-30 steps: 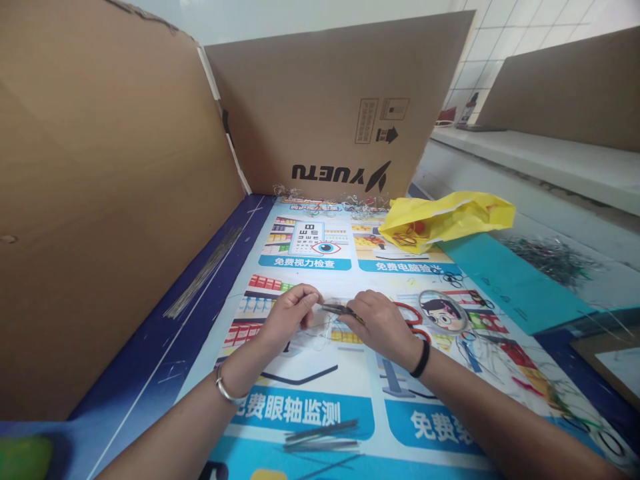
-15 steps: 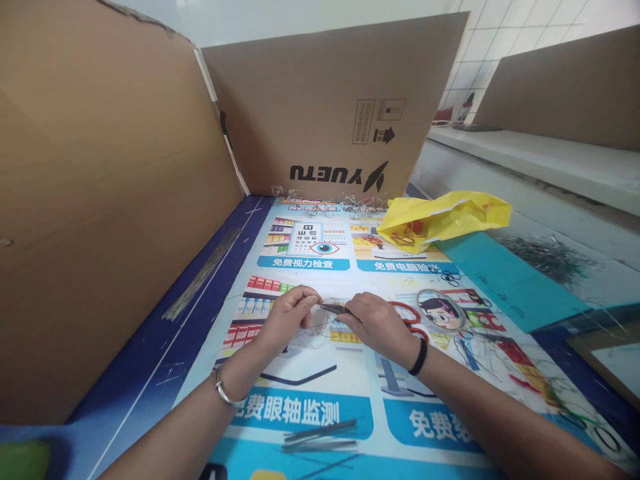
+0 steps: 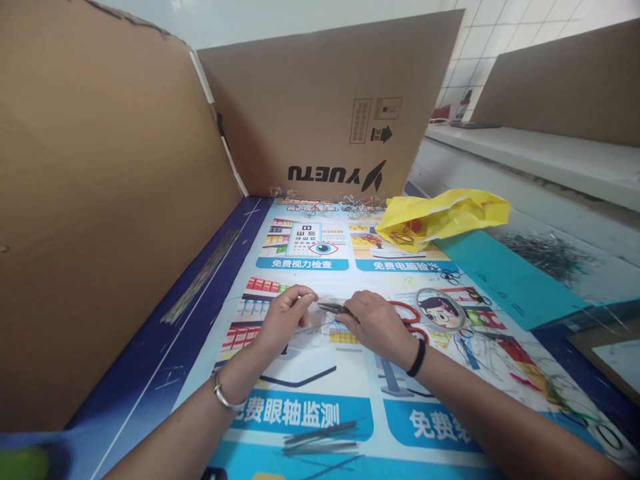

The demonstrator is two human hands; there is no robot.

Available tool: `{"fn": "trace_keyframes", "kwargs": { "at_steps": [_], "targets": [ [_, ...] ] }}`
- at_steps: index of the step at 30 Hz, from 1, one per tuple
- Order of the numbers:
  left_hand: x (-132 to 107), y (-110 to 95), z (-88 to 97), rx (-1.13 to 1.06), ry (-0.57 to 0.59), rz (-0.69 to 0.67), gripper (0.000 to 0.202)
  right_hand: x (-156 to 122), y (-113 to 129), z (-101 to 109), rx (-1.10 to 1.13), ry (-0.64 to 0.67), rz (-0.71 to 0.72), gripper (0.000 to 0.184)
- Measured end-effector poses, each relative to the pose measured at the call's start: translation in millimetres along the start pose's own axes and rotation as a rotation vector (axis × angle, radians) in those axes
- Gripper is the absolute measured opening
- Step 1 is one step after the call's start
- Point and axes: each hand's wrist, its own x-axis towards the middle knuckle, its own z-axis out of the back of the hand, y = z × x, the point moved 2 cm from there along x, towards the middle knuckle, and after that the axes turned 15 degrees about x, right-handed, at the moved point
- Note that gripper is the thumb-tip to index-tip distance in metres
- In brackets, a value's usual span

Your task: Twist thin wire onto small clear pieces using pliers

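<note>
Over the printed sheet, my left hand pinches something thin, seemingly a fine wire, between thumb and fingertips. A faint loop of wire hangs below the pinch, too fine to follow fully. My right hand is wrapped round a pair of needle-nose pliers, whose tips point left and lie just short of my left fingertips. Whether the jaws grip anything is too small to tell. Scissors with orange-red handles lie beside my right hand, their blades hidden.
Cardboard panels stand at the left and back. A yellow bag lies open at back right, near tangled wire and a teal board. Dark strips lie in front; thin wires lie left.
The pliers' tips have come slightly away from my left fingertips, leaving a small gap. Both hands otherwise stay nearly where they were; the view has shifted a little.
</note>
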Motion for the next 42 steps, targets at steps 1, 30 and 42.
{"fn": "trace_keyframes", "kwargs": {
  "at_steps": [1, 30, 42],
  "targets": [
    [-0.3, -0.2, -0.3, 0.002, -0.005, -0.001, 0.021, 0.1, 0.2, 0.1, -0.009, 0.001, -0.009, 0.025],
    [-4.0, -0.5, -4.6, 0.089, -0.054, -0.047, 0.02, -0.6, 0.5, 0.3, -0.02, -0.011, 0.012, 0.03],
    [-7.0, -6.0, -4.7, 0.135, -0.089, -0.058, 0.019, -0.9, 0.7, -0.8, -0.03, -0.015, 0.021, 0.028]
  ]
}}
